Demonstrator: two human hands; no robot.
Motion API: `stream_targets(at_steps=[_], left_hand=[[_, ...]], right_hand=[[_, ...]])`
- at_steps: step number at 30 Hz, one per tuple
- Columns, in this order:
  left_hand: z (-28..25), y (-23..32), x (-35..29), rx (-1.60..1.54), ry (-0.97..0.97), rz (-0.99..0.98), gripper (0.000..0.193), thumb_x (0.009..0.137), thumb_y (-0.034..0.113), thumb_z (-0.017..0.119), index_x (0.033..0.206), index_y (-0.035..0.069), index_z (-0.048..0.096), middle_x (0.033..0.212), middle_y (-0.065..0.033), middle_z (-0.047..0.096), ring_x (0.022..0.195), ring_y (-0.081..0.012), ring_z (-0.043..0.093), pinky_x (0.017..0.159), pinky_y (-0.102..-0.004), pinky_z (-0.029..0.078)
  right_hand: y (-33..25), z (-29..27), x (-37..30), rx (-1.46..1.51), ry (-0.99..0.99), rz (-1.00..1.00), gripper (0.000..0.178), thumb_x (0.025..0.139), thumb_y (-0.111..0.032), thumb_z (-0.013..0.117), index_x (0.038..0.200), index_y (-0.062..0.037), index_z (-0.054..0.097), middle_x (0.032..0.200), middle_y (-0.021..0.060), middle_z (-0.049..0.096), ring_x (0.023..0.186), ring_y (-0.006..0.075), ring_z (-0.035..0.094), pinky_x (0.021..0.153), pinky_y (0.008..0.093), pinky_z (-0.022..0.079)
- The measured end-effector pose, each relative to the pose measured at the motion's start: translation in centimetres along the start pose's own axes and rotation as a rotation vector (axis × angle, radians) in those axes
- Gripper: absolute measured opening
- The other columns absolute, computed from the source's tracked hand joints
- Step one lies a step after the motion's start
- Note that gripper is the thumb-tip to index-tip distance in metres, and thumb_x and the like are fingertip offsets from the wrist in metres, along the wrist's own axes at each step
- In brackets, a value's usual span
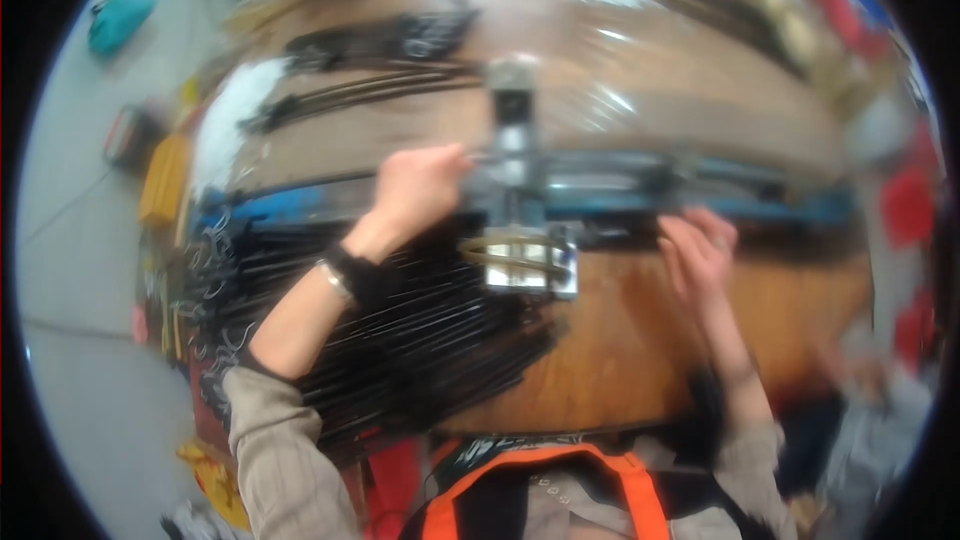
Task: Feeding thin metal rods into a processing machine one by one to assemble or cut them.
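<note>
A metal bench fixture (pixel 515 170) with an upright block and a shiny base stands at the middle of the table, a tan ring-shaped loop (pixel 515 252) around its near end. My left hand (pixel 418 185) is closed in a fist just left of this fixture; whatever it grips is hidden. From the fixture a blue rail (pixel 620 198) runs to the right. My right hand (pixel 700 250) is near that rail's front edge, fingers loosely stretched and nothing visible in them, though the picture is blurred. Many thin black rods (pixel 420 340) lie in a pile under my left forearm.
More dark rods (pixel 370 92) and a black bundle (pixel 430 35) lie on the far side of the wooden table (pixel 620 350). A yellow box (pixel 165 180) stands beyond its left edge. Another person's grey sleeve (pixel 875 440) is at the lower right.
</note>
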State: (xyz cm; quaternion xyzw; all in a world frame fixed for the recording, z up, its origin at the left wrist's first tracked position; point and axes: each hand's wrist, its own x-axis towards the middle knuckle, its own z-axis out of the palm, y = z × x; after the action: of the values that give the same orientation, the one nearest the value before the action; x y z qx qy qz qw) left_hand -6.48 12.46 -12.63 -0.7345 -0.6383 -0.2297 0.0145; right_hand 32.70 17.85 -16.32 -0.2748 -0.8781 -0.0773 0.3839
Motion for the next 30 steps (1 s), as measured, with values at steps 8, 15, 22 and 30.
stream_targets(at_steps=[8, 15, 22, 30], left_hand=[[-0.6, 0.3, 0.2, 0.04, -0.031, -0.028, 0.017, 0.096, 0.019, 0.061, 0.084, 0.006, 0.06, 0.076, -0.0188, 0.065, 0.073, -0.0421, 0.064, 0.062, -0.0495, 0.048], [0.6, -0.3, 0.1, 0.142, 0.064, 0.103, 0.014, 0.094, 0.015, 0.061, 0.083, 0.007, 0.058, 0.075, -0.015, 0.064, 0.07, -0.0373, 0.062, 0.062, -0.0461, 0.047], [0.8, -3.0, 0.1, 0.228, 0.186, 0.374, 0.005, 0.093, 0.011, 0.062, 0.092, 0.008, 0.058, 0.081, -0.0108, 0.061, 0.075, -0.0316, 0.061, 0.066, -0.0417, 0.047], [-2.8, -6.2, -2.4, 0.621, 0.218, 0.19, 0.029, 0.093, 0.012, 0.063, 0.123, 0.012, 0.064, 0.113, -0.0092, 0.066, 0.106, -0.0285, 0.06, 0.092, -0.0429, 0.039]], right_hand=[[-2.7, 2.2, 1.5, 0.167, -0.017, 0.031, 0.032, 0.082, -0.009, 0.078, 0.112, -0.0074, 0.07, 0.097, 0.0069, 0.071, 0.093, 0.0269, 0.064, 0.083, 0.0421, 0.042], [-3.3, 4.6, 2.1, 0.513, -0.054, 0.133, 0.026, 0.08, -0.001, 0.076, 0.104, -0.0029, 0.067, 0.083, 0.0131, 0.062, 0.082, 0.0309, 0.062, 0.067, 0.0414, 0.048], [-0.7, 3.9, -1.0, 0.17, -0.189, 0.131, 0.026, 0.078, -0.027, 0.082, 0.091, -0.0095, 0.067, 0.082, 0.012, 0.064, 0.081, 0.031, 0.063, 0.071, 0.0437, 0.052], [-1.1, 4.9, -2.9, -0.055, -0.489, -0.17, 0.011, 0.07, -0.011, 0.066, 0.077, -0.0091, 0.057, 0.079, 0.0117, 0.058, 0.079, 0.0281, 0.058, 0.068, 0.0422, 0.048]])
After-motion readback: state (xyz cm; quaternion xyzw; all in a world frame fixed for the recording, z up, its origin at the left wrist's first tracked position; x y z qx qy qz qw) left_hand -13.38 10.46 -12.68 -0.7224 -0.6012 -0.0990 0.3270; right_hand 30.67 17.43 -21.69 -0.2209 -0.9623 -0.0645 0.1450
